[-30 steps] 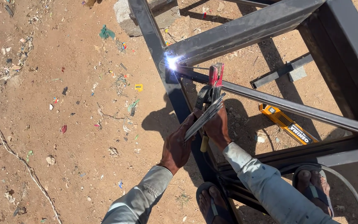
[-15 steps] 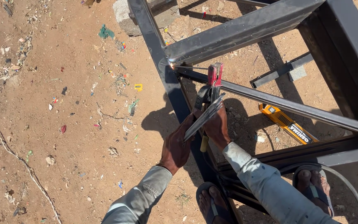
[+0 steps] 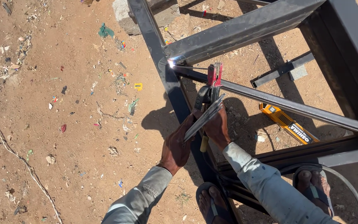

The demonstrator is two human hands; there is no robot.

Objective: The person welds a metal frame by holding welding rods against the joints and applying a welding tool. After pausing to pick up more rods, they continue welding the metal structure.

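- Dirt ground (image 3: 63, 137) at left, littered with scraps; a thin cable (image 3: 5, 143) runs down its edge.
- Left hand (image 3: 177, 145): grip closed around a bundle of thin welding rods (image 3: 204, 117), long axis running lower-left to upper-right.
- Dark steel frame (image 3: 245, 29): bright spark (image 3: 171, 63) at the joint of upright and crossbar.
- Right hand (image 3: 217, 126): grip wrapped on the electrode holder (image 3: 211, 89), red-tipped, long axis near vertical in view. Its rod points up-left to the spark.
- Yellow tool (image 3: 289, 124) on the ground right of the hands, probably a level.
- Sandalled feet at bottom edge.
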